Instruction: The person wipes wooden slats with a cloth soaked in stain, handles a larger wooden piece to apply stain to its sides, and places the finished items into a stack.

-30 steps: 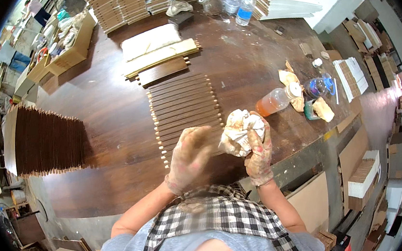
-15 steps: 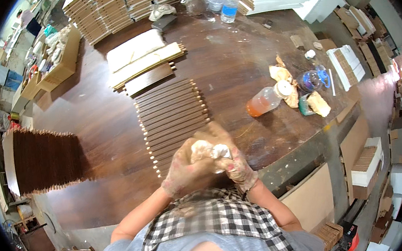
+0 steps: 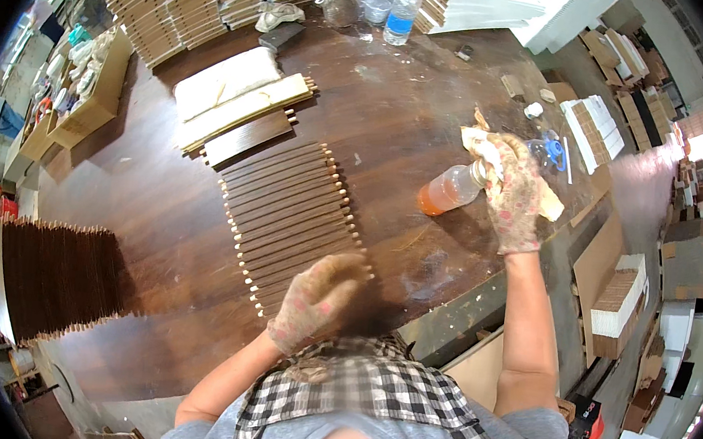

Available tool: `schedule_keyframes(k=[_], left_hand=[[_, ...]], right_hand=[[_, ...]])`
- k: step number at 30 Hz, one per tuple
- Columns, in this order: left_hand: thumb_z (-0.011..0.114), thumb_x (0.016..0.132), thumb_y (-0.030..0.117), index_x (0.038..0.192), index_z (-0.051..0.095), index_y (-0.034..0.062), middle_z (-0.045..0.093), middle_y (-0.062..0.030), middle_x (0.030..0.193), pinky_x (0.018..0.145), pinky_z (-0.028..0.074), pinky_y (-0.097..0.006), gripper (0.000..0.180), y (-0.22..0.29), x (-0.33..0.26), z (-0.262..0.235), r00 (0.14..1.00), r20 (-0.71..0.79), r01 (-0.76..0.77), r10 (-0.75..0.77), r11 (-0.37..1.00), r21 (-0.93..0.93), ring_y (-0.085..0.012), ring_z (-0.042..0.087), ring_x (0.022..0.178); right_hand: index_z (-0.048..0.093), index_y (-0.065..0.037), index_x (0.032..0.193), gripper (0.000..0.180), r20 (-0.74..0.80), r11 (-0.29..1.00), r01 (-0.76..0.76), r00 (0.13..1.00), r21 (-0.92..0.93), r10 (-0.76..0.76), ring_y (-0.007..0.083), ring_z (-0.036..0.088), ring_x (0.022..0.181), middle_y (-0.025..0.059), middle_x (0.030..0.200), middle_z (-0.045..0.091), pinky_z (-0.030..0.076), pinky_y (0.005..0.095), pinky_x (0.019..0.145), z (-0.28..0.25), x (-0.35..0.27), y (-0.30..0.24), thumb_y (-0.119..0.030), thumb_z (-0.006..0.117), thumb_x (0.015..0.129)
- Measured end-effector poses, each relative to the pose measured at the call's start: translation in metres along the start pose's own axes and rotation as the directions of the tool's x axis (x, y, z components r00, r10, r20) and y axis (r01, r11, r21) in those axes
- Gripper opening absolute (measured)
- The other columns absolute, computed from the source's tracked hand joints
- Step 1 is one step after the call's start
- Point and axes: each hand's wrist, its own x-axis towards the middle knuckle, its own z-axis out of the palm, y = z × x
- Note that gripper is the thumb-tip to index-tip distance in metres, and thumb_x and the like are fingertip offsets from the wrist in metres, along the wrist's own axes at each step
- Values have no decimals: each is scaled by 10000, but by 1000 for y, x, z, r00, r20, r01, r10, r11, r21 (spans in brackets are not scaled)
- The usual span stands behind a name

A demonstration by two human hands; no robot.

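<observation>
A broad brown table (image 3: 144,216), its top glossy and scuffed, fills the middle; grey floor (image 3: 569,301) runs along its right; a pale wall (image 3: 667,34) rises at upper right; a bright opening (image 3: 698,148) glows at far right, a pinkish glare (image 3: 647,160) beside it.

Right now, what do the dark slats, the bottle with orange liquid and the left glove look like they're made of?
Dark slats: probably wood, stained brown with a slight sheen; their ends look pale and bare. Bottle with orange liquid: likely smooth plastic, since it's see-through and shiny, though glass is possible. Left glove: seemingly fabric, because its pink-blotched surface looks dull; blur hides any weave.
</observation>
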Motion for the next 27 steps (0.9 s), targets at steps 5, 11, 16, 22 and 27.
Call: schedule_keyframes(k=[5,11,16,22,27], left_hand=[[613,964,35,1276,628,20,703,-120,1170,970,519,-323,313,0,-13,-6,999,-43,0,5,993,118,-199,664,1098],[630,952,39,1262,626,15,707,-146,1125,930,543,-347,311,-12,-11,-8,995,-17,-90,95,978,186,-246,686,1061],[641,936,42,1248,627,17,699,-177,1120,910,555,-380,314,-13,-8,-8,993,-4,-110,116,951,290,-309,690,1061],[632,949,48,1243,632,27,699,-162,1119,900,555,-372,295,-6,-13,-8,991,9,-129,137,908,399,-308,692,1038],[641,944,44,1238,636,30,703,-158,1107,878,560,-374,294,-6,-14,-10,981,21,-186,194,894,407,-314,695,1018]], right_hand=[[702,-91,1222,390,-1,984,0,1000,178,0,302,627,1144,111,1269,643,511,402,987,3,-4,-7,-102,716,832],[735,-138,1170,472,-144,958,253,962,137,-233,326,594,1125,80,1291,624,504,437,973,8,-8,-12,-62,788,707],[720,-137,1173,456,-90,947,217,975,235,-202,346,585,1131,99,1270,625,506,457,958,-6,-2,-23,-210,836,738],[706,-63,1184,517,170,988,-73,984,139,49,303,695,978,131,1160,670,561,374,836,-7,-1,4,-244,870,729],[719,-93,1169,455,80,962,-91,994,257,73,284,690,978,119,1065,676,556,377,819,4,-8,9,-213,846,750]])
